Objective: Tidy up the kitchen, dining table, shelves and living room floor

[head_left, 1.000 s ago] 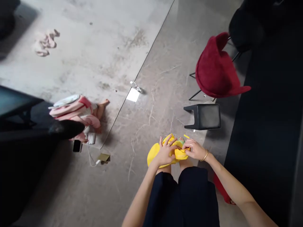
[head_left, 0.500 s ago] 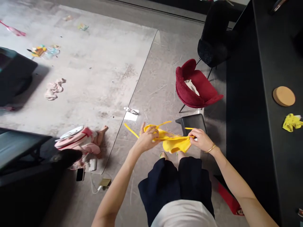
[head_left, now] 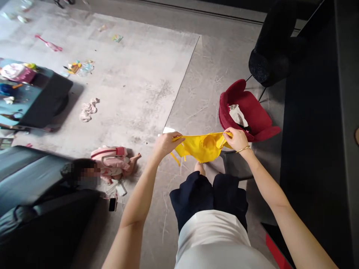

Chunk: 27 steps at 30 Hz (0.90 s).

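Observation:
A yellow cloth piece with thin ties [head_left: 203, 147] is stretched between my hands, at about the height of my knees. Its top edge runs nearly straight, and the rest sags below in a curve with faint print on it. My left hand [head_left: 168, 145] pinches one upper corner, where narrow ties dangle underneath. At the other end, my right hand [head_left: 237, 140], with a gold bangle at the wrist, grips the opposite corner between thumb and fingers.
A red chair [head_left: 254, 112] with a white cloth [head_left: 238, 115] on its seat stands right of my hands, a black chair [head_left: 269, 63] behind it. Someone in pink [head_left: 112, 160] is on the floor at left, near a phone [head_left: 112, 204]. A pink cloth [head_left: 89, 110] lies on the pale mat [head_left: 134, 74].
Both hands have risen and moved forward, spreading the yellow cloth, which was bunched, into a taut top edge. The view has shifted, showing more of the left side.

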### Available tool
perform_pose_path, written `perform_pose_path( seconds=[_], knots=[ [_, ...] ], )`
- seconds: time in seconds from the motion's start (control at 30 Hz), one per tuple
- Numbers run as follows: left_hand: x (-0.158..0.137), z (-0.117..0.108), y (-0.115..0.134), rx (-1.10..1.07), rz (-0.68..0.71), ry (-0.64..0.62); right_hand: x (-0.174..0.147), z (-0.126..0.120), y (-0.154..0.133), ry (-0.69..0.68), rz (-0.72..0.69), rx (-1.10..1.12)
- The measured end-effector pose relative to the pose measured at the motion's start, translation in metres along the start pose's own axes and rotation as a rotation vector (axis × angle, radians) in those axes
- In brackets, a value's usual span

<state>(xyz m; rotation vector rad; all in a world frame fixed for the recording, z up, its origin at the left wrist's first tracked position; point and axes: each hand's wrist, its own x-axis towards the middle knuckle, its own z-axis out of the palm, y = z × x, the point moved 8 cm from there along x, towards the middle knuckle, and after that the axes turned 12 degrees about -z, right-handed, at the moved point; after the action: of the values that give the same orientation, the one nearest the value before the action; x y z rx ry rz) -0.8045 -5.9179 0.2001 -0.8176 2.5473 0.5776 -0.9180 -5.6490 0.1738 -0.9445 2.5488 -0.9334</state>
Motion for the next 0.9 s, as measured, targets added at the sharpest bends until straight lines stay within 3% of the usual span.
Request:
perform_pose_path(
  seconds=[0.17,0.3,0.37,0.43,0.53,0.73,0.8,0.9],
  knots=[
    [0.096,-0.055,-0.004,0.112,-0.171,0.219,0.094,0.015,0.007,-0.019,0.192,-0.153],
    [0.139,-0.069,-0.001,0.089,-0.100,0.186,0.139,0.028,-0.001,-0.076,0.126,-0.146],
    [0.152,-0.062,-0.009,0.068,-0.117,0.120,0.148,0.033,0.005,-0.057,0.173,-0.121],
    [0.161,-0.048,-0.023,0.019,-0.207,0.077,0.150,0.036,0.018,0.037,0.323,-0.075],
    [0.170,-0.015,-0.032,-0.243,-0.268,0.051,0.151,0.055,0.026,0.184,0.460,0.137],
    [0.176,0.030,-0.047,-1.012,-0.545,0.321,0.159,0.107,0.011,0.365,0.391,0.553],
    [0.183,0.041,-0.039,-1.163,-0.552,0.224,0.165,0.116,0.011,0.385,0.411,0.611],
    [0.199,0.039,-0.013,-1.275,-0.413,0.028,0.186,0.118,0.020,0.387,0.442,0.751]
  ],
)
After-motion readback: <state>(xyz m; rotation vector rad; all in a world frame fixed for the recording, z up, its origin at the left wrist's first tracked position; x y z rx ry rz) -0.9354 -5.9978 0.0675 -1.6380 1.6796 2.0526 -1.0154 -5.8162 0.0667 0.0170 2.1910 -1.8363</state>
